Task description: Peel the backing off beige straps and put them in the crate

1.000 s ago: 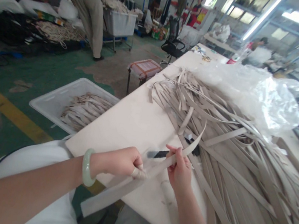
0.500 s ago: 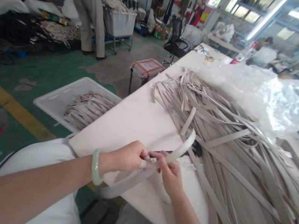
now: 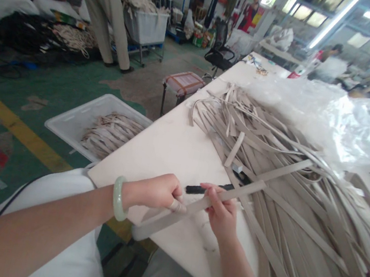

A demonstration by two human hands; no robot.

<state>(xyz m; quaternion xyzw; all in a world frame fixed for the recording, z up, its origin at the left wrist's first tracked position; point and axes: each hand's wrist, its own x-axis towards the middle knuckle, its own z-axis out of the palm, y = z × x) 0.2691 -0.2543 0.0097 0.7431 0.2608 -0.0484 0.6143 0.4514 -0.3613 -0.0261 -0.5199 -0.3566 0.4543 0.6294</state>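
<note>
A pale beige strap stretches between my two hands over the table's near corner. My left hand, a green bangle at its wrist, pinches it, and one finger has a light wrap on it. My right hand grips the strap farther along, thumb on top. Beyond that hand the strap's free end points toward the heap, and its other end hangs over the table's front edge. Just behind the fingers lies a black stick-like tool, partly hidden by the right hand.
A big heap of beige straps covers the table's right side, with clear plastic film behind it. On the floor at left stands a white bin holding more straps. A stool and a person are farther back.
The strap's far end, curled up before, now lies straight toward the heap. My right hand has shifted slightly right, away from the left, and the black tool shows more.
</note>
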